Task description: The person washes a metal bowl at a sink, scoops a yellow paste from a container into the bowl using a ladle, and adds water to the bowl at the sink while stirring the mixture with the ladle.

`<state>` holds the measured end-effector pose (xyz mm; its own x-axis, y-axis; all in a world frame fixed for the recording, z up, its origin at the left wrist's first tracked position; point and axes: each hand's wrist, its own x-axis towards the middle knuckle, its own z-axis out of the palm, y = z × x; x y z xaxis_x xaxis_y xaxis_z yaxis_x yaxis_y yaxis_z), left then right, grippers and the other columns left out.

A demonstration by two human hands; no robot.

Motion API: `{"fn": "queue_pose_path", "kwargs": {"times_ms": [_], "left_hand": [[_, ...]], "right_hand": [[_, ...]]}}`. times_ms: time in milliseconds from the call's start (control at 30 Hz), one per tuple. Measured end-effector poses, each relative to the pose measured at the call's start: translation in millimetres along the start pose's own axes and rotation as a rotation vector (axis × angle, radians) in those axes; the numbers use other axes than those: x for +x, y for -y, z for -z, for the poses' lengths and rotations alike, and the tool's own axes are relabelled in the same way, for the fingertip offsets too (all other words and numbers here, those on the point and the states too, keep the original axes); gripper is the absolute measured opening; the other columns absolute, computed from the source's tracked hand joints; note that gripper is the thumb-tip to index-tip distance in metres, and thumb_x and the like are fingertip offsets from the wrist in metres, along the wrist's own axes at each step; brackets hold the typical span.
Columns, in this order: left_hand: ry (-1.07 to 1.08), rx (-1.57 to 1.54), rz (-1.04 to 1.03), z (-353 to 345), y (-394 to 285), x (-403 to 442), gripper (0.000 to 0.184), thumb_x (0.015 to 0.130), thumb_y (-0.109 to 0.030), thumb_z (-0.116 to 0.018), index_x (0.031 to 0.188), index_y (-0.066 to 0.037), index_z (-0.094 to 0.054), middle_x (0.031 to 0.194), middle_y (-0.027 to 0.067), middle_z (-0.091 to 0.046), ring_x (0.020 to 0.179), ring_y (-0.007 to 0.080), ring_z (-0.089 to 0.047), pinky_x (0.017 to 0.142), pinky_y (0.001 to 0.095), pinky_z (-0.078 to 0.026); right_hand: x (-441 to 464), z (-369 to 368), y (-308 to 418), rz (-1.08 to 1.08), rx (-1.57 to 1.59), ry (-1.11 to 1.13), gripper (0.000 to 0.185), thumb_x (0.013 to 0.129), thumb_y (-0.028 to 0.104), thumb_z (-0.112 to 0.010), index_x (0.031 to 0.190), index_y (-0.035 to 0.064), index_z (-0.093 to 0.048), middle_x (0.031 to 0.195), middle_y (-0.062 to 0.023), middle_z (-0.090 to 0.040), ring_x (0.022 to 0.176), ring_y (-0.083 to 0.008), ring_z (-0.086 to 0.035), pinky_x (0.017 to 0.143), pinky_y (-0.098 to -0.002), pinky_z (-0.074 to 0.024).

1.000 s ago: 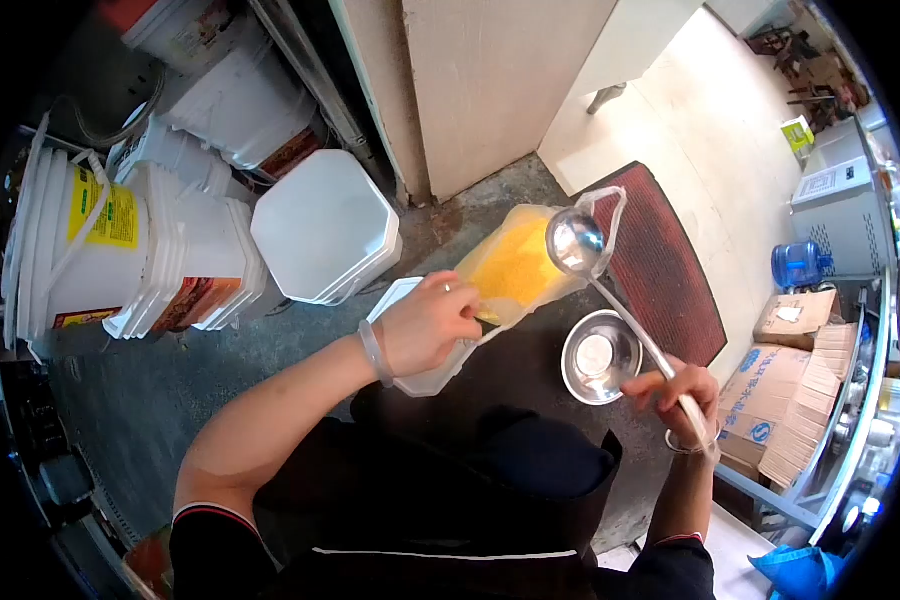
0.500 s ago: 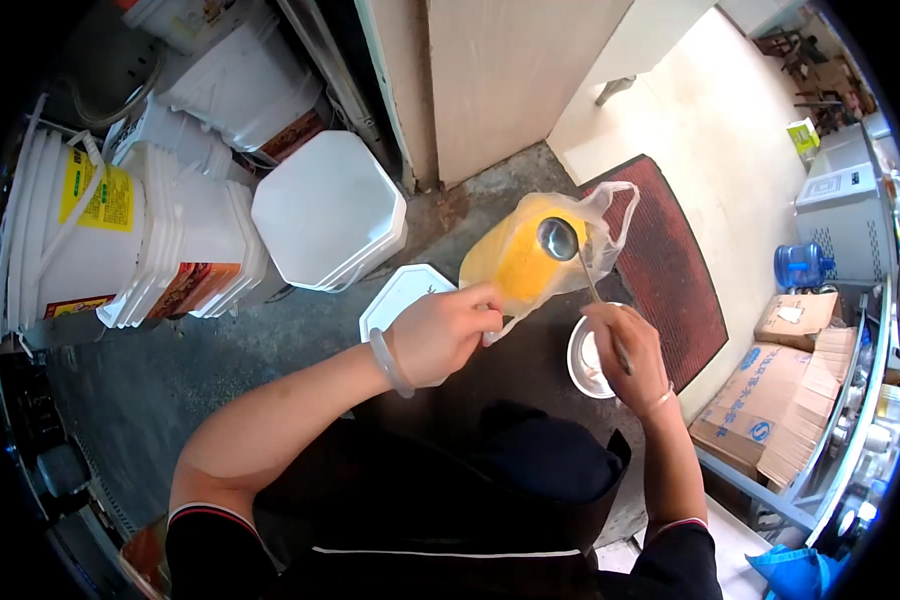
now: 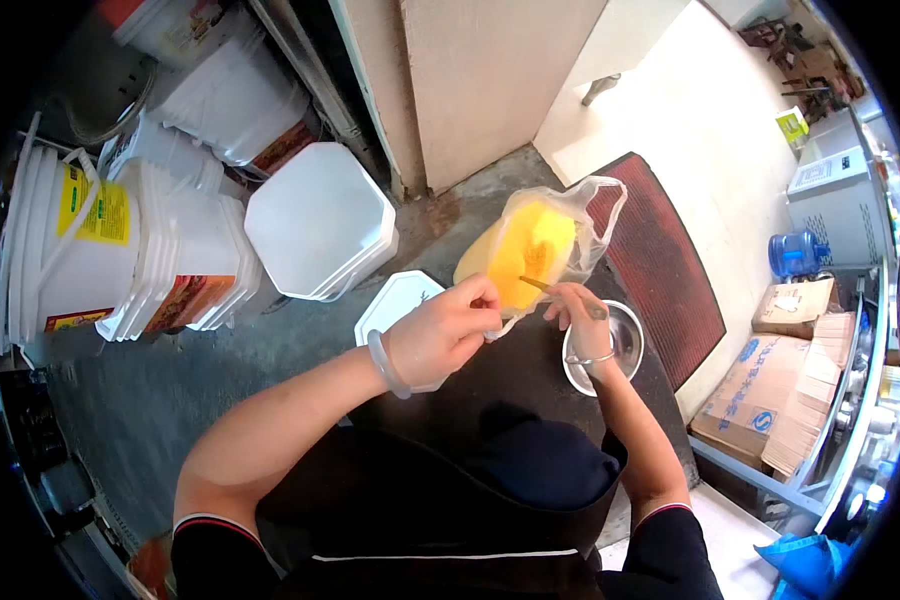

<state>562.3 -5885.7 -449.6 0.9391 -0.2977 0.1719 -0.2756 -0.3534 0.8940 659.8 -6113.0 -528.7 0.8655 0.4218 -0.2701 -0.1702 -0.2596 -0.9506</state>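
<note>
A translucent plastic bag (image 3: 595,215) stands open, with yellow powder (image 3: 533,245) inside. My left hand (image 3: 448,335) is closed on the bag's near edge. My right hand (image 3: 580,315) grips the ladle handle (image 3: 536,285) at the bag's near right side; the ladle's bowl is not visible and seems to be down in the powder. Under my right wrist sits a metal bowl (image 3: 625,340), partly covered by the hand and wrist. A white octagonal lid (image 3: 390,303) lies left of the bag, partly behind my left hand.
White buckets (image 3: 185,250) are stacked at the left. A closed white tub (image 3: 320,220) stands beyond the lid. A red mat (image 3: 655,270) lies right of the bag. Cardboard boxes (image 3: 755,390) and a blue water bottle (image 3: 795,254) are at the right, by a metal shelf.
The ladle has gone from above the bag down into the powder, where a hollow now shows. My right hand has moved left and closer to the bag. My left hand keeps its hold.
</note>
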Motion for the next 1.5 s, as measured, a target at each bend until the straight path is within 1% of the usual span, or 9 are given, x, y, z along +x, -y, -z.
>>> {"fn": "queue_pose_path", "kwargs": {"times_ms": [67, 167, 267, 400, 533, 667, 1033, 1300, 1500], "left_hand": [[0.008, 0.0, 0.002, -2, 0, 1, 0.013, 0.073, 0.008, -0.049, 0.083, 0.0, -0.054, 0.095, 0.0114, -0.046, 0.085, 0.0244, -0.05, 0.074, 0.03, -0.042], [0.019, 0.022, -0.001, -1, 1, -1, 0.013, 0.072, 0.007, -0.049, 0.082, 0.0, -0.054, 0.095, 0.0115, -0.047, 0.084, 0.0244, -0.05, 0.073, 0.0301, -0.042], [0.049, 0.038, 0.01, -1, 1, -1, 0.011, 0.072, 0.006, -0.05, 0.08, 0.0, -0.054, 0.095, 0.0117, -0.047, 0.084, 0.0246, -0.051, 0.073, 0.0306, -0.042], [0.026, 0.063, -0.002, -4, 0, 0, 0.011, 0.071, 0.006, -0.05, 0.079, 0.0, -0.054, 0.095, 0.0118, -0.048, 0.084, 0.025, -0.051, 0.073, 0.0313, -0.043], [-0.003, 0.057, 0.0, -4, 0, 1, 0.012, 0.07, 0.006, -0.05, 0.079, 0.0, -0.056, 0.094, 0.0117, -0.049, 0.083, 0.0251, -0.052, 0.072, 0.0311, -0.043], [-0.007, 0.031, 0.029, -4, 1, 1, 0.013, 0.069, 0.007, -0.05, 0.078, -0.001, -0.057, 0.094, 0.0114, -0.049, 0.083, 0.0247, -0.053, 0.07, 0.0308, -0.044], [-0.02, 0.071, 0.005, -3, 3, 1, 0.015, 0.069, 0.009, -0.049, 0.078, 0.0, -0.058, 0.091, 0.0111, -0.049, 0.081, 0.0237, -0.052, 0.068, 0.0305, -0.044], [-0.016, 0.07, -0.013, -4, 3, 2, 0.017, 0.069, 0.009, -0.049, 0.079, 0.0, -0.059, 0.092, 0.0113, -0.049, 0.081, 0.0236, -0.051, 0.068, 0.0306, -0.043], [-0.008, 0.096, 0.019, -3, 2, 1, 0.019, 0.068, 0.009, -0.049, 0.081, -0.001, -0.059, 0.093, 0.0118, -0.05, 0.082, 0.0237, -0.052, 0.069, 0.0303, -0.043]], "right_hand": [[1, 7, 0, -0.103, 0.137, -0.039, 0.022, 0.089, 0.015, -0.046, 0.092, 0.0001, -0.062, 0.064, -0.0039, -0.057, 0.057, -0.008, -0.049, 0.051, -0.0215, -0.0364], [-11, 11, 7, -0.017, 0.155, -0.052, 0.023, 0.09, 0.016, -0.046, 0.093, -0.0006, -0.062, 0.064, -0.0058, -0.058, 0.054, -0.0081, -0.045, 0.05, -0.0208, -0.0354], [-19, 15, 23, 0.039, -0.013, -0.019, 0.023, 0.09, 0.016, -0.046, 0.094, -0.0012, -0.061, 0.065, -0.0071, -0.059, 0.053, -0.0076, -0.045, 0.049, -0.0198, -0.0343], [-19, 20, 38, -0.045, 0.158, -0.056, 0.025, 0.09, 0.017, -0.045, 0.091, -0.0014, -0.06, 0.066, -0.0086, -0.061, 0.052, -0.0078, -0.047, 0.047, -0.0199, -0.035], [-23, 24, 56, -0.039, 0.164, -0.047, 0.026, 0.089, 0.02, -0.046, 0.09, -0.0015, -0.06, 0.064, -0.0088, -0.06, 0.05, -0.0089, -0.048, 0.045, -0.0197, -0.0354], [-26, 32, 66, -0.017, 0.134, -0.057, 0.026, 0.089, 0.02, -0.045, 0.09, -0.0014, -0.06, 0.064, -0.0086, -0.061, 0.048, -0.0082, -0.049, 0.044, -0.0193, -0.0356], [-34, 47, 94, 0.018, 0.118, -0.111, 0.024, 0.09, 0.018, -0.045, 0.088, 0.0, -0.061, 0.063, -0.0083, -0.061, 0.046, -0.0078, -0.049, 0.042, -0.0189, -0.0376], [-54, 58, 113, 0.027, 0.17, -0.217, 0.025, 0.089, 0.02, -0.045, 0.087, 0.0007, -0.061, 0.063, -0.0096, -0.06, 0.046, -0.0084, -0.048, 0.042, -0.0184, -0.036], [-105, 98, 117, -0.002, 0.128, -0.345, 0.027, 0.09, 0.025, -0.045, 0.09, 0.0019, -0.059, 0.063, -0.0109, -0.06, 0.045, -0.0087, -0.046, 0.042, -0.0191, -0.0353]]}}
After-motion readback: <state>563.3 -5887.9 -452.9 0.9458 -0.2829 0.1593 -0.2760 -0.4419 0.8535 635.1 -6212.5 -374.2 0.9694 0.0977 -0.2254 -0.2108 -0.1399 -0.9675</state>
